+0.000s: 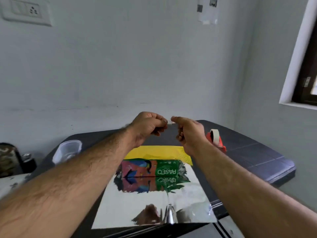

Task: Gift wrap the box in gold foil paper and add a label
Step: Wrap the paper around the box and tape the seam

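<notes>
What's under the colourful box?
The box sits on a shiny foil sheet, which mirrors its picture. The sheet's yellow side folds up behind the box. The dark table lies below. Anything hidden beneath the box can't be seen.

A clear plastic tub (67, 150) sits on the dark surface (253, 152). A white switch plate (26, 12) is on the wall.

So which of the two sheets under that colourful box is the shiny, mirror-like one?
The silver foil sheet nearest the person: it reflects the colourful box. The yellow sheet beyond the box looks flat-coloured and shows no reflection.
</notes>
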Motion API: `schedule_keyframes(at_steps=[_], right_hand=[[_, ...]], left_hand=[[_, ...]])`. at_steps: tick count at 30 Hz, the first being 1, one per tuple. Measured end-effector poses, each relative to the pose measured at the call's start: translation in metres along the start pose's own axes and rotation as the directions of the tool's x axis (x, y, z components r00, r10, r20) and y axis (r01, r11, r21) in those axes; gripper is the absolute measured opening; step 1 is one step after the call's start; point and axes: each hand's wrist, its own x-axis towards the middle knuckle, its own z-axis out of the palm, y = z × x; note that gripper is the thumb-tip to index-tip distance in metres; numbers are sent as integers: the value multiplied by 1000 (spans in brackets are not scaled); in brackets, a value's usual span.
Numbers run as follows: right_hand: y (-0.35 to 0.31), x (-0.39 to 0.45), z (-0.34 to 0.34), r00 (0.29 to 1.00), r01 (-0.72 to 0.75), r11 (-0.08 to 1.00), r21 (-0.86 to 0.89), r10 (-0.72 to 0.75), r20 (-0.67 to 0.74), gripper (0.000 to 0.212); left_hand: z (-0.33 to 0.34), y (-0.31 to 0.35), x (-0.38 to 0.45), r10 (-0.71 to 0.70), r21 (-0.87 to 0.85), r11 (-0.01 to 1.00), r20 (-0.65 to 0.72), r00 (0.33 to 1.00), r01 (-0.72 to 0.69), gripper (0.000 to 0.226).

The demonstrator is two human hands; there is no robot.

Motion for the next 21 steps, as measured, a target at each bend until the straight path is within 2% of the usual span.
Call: schedule_keyframes(at_steps=[1, 3, 5, 7, 8, 9, 11, 12, 14, 16, 19, 21], right_hand=[[-2, -3, 3, 995, 87, 984, -152, -80, 53, 23], [3, -7, 10, 959, 279, 862, -424, -224, 176, 36], [10, -4, 14, 911, 412, 728, -547, -314, 268, 38], [19, 2, 17, 857, 513, 556, -654, -296, 421, 29], [26, 4, 18, 834, 548, 447, -707, -226, 503, 20], [33, 2, 21, 807, 578, 366, -730, -124, 577, 3], [53, -1, 25, 753, 634, 217, -743, 49, 656, 34], [62, -5, 26, 740, 653, 153, -742, 81, 668, 42], [76, -13, 30, 706, 703, 52, -710, 69, 704, 44], [89, -15, 31, 658, 753, -12, -658, 21, 753, 36], [101, -18, 31, 609, 789, -34, -613, -80, 789, 30], [106, -19, 31, 603, 793, -25, -609, -115, 790, 29]], left_hand=[[-14, 4, -5, 4, 53, 999, 9, 1000, -5, 5], [-51, 6, -18, -14, 161, 987, 25, 1000, 9, 7], [-87, 1, -28, -53, 223, 974, 29, 998, 46, 10], [-118, -8, -39, -110, 268, 959, 47, 993, 93, 11], [-130, -14, -43, -137, 283, 952, 59, 989, 115, 10], [-137, -21, -48, -153, 291, 948, 67, 986, 127, 9], [-147, -40, -56, -130, 308, 945, 57, 990, 106, 7], [-147, -50, -61, -99, 334, 940, 49, 994, 77, 11], [-147, -70, -69, -28, 445, 896, 55, 998, 0, 30], [-146, -86, -75, 52, 571, 817, 67, 996, -81, 47], [-142, -105, -81, 179, 635, 753, 57, 982, -174, 57], [-141, -115, -82, 262, 664, 712, 52, 964, -229, 57]])
